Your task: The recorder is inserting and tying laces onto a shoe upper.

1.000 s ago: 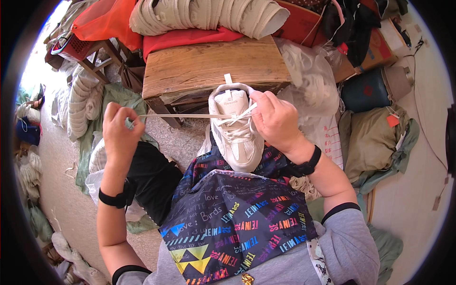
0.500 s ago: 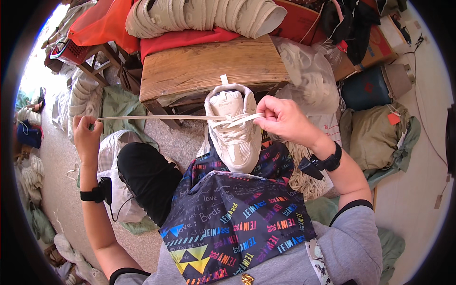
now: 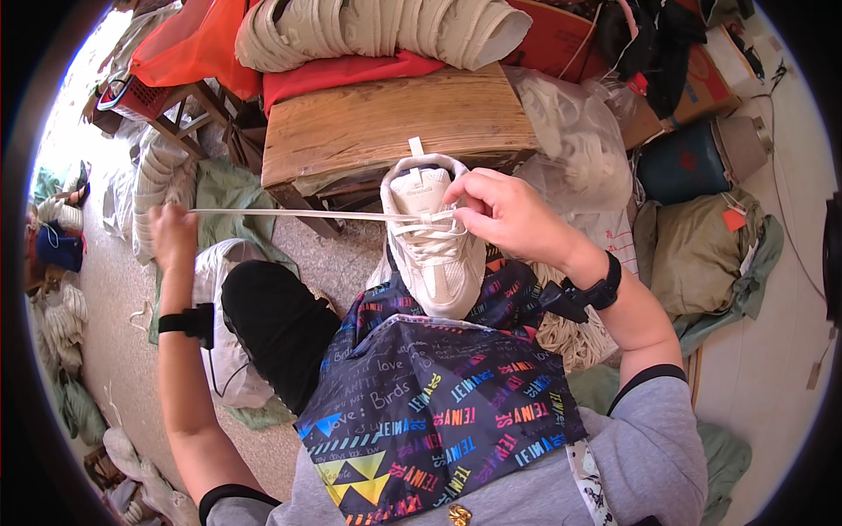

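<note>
A cream sneaker upper (image 3: pixel 438 279) stands in front of me, toe toward my lap, with crossed laces over its tongue. One end of its flat white shoelace (image 3: pixel 298 213) is stretched out to the left in a nearly straight line. My left hand (image 3: pixel 174 230) is closed round that end, well away from the shoe. Close by the top eyelets on the shoe's right side, my right hand (image 3: pixel 493 210) pinches with thumb and forefinger at the lacing. Whatever short piece of lace lies between those fingertips is mostly hidden.
A wooden bench (image 3: pixel 395 118) stands just beyond the shoe, bearing a row of nested cream uppers (image 3: pixel 377 35) on red cloth. Clear bags of uppers (image 3: pixel 574 131) lie to its right. A bundle of loose laces (image 3: pixel 574 333) hangs by my right wrist. Farther right sits a khaki sack (image 3: pixel 697 254).
My right hand has moved left, from beside the shoe to over its top eyelets. My left hand has shifted slightly, keeping the lace stretched.
</note>
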Motion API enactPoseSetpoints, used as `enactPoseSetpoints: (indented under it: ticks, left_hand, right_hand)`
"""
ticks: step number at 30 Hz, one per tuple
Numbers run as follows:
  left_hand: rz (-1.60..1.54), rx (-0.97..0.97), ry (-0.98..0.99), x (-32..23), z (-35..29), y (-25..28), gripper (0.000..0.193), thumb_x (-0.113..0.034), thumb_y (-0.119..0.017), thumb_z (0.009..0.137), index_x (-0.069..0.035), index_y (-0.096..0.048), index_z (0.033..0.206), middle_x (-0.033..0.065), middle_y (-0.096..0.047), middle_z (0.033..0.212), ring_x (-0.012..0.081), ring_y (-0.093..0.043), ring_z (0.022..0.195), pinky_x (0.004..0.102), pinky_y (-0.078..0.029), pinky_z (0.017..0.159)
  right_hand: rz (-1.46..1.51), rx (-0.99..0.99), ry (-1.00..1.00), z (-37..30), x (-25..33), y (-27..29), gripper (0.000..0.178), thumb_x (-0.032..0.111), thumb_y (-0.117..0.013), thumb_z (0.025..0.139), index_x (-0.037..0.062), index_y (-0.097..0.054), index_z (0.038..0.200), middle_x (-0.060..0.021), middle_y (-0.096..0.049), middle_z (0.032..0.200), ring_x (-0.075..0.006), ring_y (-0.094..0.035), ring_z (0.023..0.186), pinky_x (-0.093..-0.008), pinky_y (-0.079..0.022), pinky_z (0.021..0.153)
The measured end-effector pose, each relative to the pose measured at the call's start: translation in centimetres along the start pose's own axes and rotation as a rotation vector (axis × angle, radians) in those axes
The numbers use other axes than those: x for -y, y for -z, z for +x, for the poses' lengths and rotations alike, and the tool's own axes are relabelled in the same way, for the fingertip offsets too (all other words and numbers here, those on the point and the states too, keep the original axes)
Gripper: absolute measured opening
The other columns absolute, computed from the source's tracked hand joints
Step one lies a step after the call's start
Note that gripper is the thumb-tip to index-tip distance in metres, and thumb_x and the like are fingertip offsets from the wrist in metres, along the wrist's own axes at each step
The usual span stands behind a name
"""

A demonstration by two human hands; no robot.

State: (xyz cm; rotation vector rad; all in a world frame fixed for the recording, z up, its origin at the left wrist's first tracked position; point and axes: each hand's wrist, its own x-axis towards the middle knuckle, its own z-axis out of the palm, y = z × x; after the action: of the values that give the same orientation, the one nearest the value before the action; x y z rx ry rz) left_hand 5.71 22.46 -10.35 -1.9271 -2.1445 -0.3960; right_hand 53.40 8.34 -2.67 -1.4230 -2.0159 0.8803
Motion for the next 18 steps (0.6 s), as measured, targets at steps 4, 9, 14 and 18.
enactPoseSetpoints:
  ticks: [4,9,14,18]
  left_hand:
    - [-0.663,-0.013,-0.438,-12.0,-4.1,1.4,0.021,0.000,-0.067,0.077,-0.003,-0.060,0.097,0.0091,-0.056,0.092,0.0219,-0.056,0.076,0.0315,-0.048,0.065]
    - [-1.075,0.304,-0.599,-20.8,-10.0,5.9,0.019,0.001,-0.068,0.079,-0.003,-0.061,0.096,0.0069,-0.053,0.095,0.0142,-0.051,0.069,0.0263,-0.046,0.061]
    - [-1.118,0.353,-0.521,-22.8,-11.6,4.7,0.021,-0.004,-0.070,0.079,-0.003,-0.062,0.099,0.0087,-0.052,0.095,0.0186,-0.053,0.069,0.0297,-0.048,0.062]
    - [-1.169,0.498,-0.319,-22.8,-12.2,3.7,0.012,-0.005,-0.071,0.079,-0.001,-0.062,0.087,0.0055,-0.050,0.092,0.0116,-0.048,0.068,0.0273,-0.045,0.062]
  right_hand:
    - [-0.380,-0.079,0.114,0.3,-0.4,-0.6,0.014,0.013,-0.064,0.086,0.0061,-0.062,0.098,-0.0069,-0.056,0.089,-0.0187,-0.056,0.072,-0.0297,-0.047,0.067]
    - [-0.044,0.138,0.020,2.0,-2.5,1.2,0.014,0.016,-0.064,0.088,0.0044,-0.063,0.094,-0.0042,-0.056,0.089,-0.0135,-0.057,0.076,-0.0286,-0.048,0.070]
    - [0.138,0.195,-0.094,2.3,-3.0,1.4,0.018,0.021,-0.067,0.088,0.0042,-0.064,0.093,-0.0024,-0.055,0.088,-0.0113,-0.057,0.077,-0.0276,-0.047,0.068]
    - [-0.102,0.296,-0.088,1.9,-1.4,2.0,0.018,0.023,-0.068,0.087,0.0062,-0.065,0.093,-0.0043,-0.054,0.088,-0.0132,-0.056,0.079,-0.0293,-0.046,0.070]
